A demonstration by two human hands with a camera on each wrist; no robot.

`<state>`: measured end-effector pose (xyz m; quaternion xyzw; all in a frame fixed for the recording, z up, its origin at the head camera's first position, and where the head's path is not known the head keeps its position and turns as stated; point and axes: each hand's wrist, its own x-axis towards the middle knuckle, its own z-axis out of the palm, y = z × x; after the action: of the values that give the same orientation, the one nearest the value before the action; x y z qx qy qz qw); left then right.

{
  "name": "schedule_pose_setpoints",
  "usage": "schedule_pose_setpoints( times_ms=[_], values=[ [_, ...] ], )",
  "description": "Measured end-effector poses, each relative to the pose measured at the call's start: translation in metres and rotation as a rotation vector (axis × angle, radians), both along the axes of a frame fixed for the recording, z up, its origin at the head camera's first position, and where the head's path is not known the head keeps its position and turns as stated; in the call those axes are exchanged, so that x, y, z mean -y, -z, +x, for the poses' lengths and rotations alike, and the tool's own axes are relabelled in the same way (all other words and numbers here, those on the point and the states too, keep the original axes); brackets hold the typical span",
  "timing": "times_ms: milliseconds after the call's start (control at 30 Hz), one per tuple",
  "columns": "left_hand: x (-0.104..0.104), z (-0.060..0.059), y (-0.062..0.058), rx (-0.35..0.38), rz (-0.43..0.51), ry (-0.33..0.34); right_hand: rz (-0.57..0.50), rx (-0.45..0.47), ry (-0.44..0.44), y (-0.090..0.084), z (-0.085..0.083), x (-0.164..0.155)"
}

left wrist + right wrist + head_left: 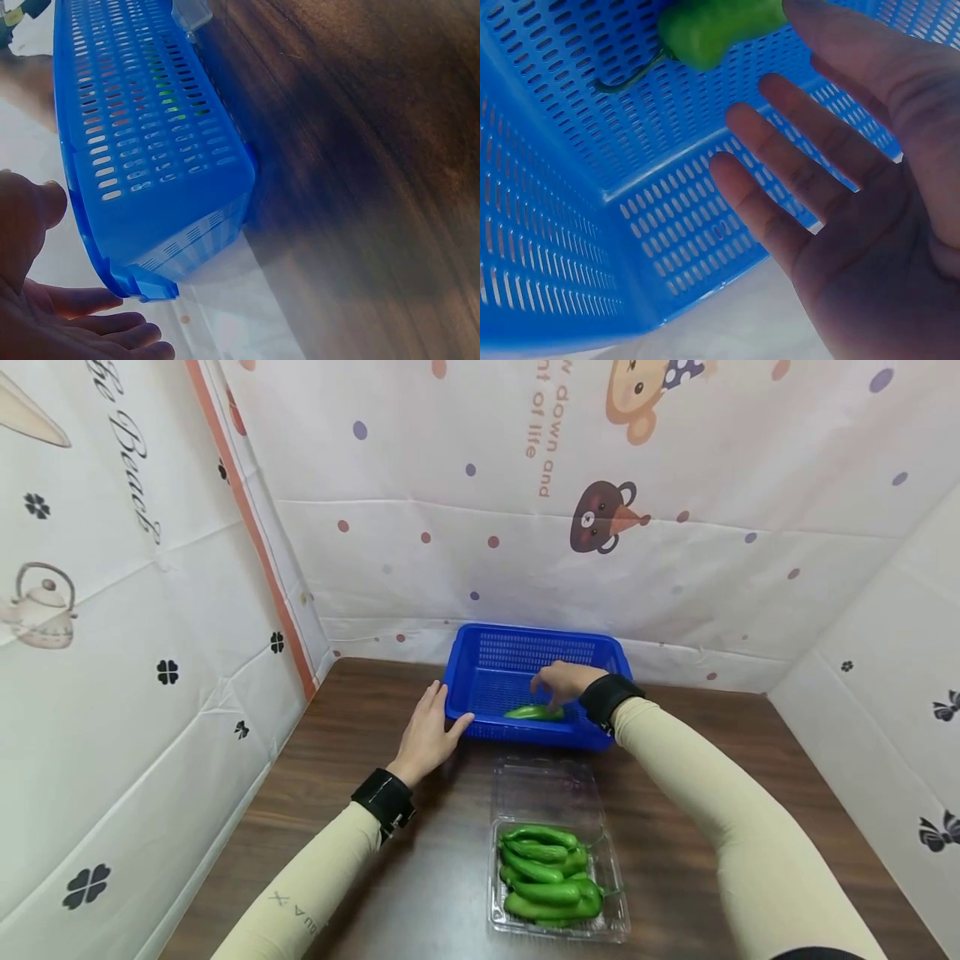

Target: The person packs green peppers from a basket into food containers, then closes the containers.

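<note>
Head view: a blue perforated basket (491, 670) stands at the far edge of the wooden table (360, 735), and a clear clamshell tray (555, 927) of green peppers (546, 881) lies open at the near edge, its lid hinged back toward the basket. The right hand (564, 681) hangs inside the basket directly over a single green pepper (534, 712) that lies on the basket floor near the front wall. In the right wrist view the fingers (795, 161) are spread and straight, with the pepper's stem end just beyond the fingertips and no grip on it, so the step in hand appears to be the release of one pepper into the basket. The left hand (427, 732) rests flat and relaxed against the basket's near left corner, fingers extended, thumb at the rim, steadying it. The next move likely calls for the right hand to clear the front wall and reach to the tray, where several peppers lie stacked closely together.
</note>
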<state>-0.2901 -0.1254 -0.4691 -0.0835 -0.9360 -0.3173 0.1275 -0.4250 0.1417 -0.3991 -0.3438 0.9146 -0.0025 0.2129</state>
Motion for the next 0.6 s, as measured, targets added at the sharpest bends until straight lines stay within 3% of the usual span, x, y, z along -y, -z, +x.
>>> schedule_pose_setpoints(
  times_ms=[600],
  values=[
    [-0.0041,0.0024,-0.0020,-0.017,-0.009,0.007,0.037,0.016,-0.004,0.0055,-0.0010,0.0040]
  ],
)
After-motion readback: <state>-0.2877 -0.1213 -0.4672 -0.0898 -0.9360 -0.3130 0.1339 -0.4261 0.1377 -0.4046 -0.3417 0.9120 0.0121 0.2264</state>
